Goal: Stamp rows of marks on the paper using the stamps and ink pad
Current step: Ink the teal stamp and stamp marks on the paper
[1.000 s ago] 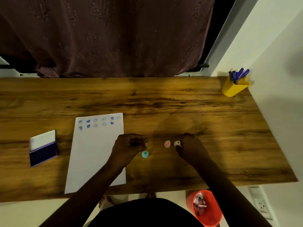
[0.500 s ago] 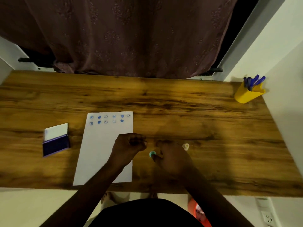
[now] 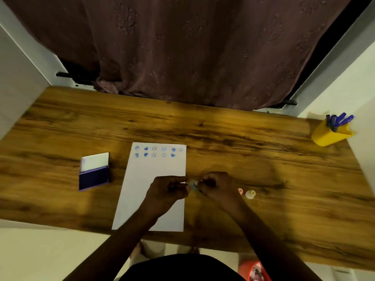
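Wooden bench, long grain, dark curtain hanging behind its far edge. White paper lying lengthwise near bench centre: two rows of blue marks at its far end, top row six across, second row five, last place at the right end vacant; rest of sheet blank. Ink pad open, lid raised, just left of the paper and apart from it. Yellow pen holder with blue pens at far right corner, well clear of the work. Orange bin partly visible below the bench's near edge.

Left hand over the paper's right edge, right hand beside it over bare bench; fingers of both closed upon a small teal stamp held between them, off the bench surface as far as can be judged. Blur at that spot; cannot tell which hand bears the weight, nor whether a cap is being pulled. Two further stamps, a pink stamp and a cream stamp, standing side by side on the bench just right of the right hand.

Step in hand, by judgement: readying the teal stamp for use. Next move likely calls for carrying it left across the paper to the ink pad, pressing, then placing the mark in the vacant sixth place, level with its row.
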{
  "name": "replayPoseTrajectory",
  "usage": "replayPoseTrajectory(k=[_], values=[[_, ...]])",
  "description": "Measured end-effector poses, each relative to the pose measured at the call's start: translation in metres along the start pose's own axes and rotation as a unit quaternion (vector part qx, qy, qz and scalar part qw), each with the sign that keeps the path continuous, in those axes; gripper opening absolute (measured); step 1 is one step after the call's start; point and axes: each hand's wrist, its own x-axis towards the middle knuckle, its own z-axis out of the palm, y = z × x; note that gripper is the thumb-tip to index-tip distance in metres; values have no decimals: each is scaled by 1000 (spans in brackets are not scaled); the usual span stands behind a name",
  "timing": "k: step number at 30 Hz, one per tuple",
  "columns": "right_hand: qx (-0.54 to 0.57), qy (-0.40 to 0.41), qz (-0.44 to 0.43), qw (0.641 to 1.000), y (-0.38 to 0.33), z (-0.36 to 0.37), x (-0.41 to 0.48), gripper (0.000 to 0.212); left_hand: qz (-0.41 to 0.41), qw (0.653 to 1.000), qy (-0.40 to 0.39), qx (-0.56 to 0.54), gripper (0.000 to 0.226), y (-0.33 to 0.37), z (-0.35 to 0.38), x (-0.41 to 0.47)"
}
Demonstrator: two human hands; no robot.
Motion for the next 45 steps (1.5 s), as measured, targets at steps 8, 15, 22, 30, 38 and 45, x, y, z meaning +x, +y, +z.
replayPoseTrajectory(k=[8,15,22,30,38,45], values=[[234,-66,71,967,-55,28,1,24,43,994,17,-101,50,2,-49,-3],[217,-76,-11,973,-92,63,17,29,39,988,62,-133,38,-12,-110,-9],[12,-62,-121,991,-142,129,37,27,44,967,203,-146,23,-30,-191,-32],[-234,-129,-237,934,-192,213,54,43,39,957,258,-131,21,-55,-273,-50],[-337,-144,-204,908,-205,251,68,43,4,954,250,-162,27,-66,-308,-49],[-381,-139,-172,898,-206,261,65,41,-9,959,226,-172,29,-71,-317,-32]])
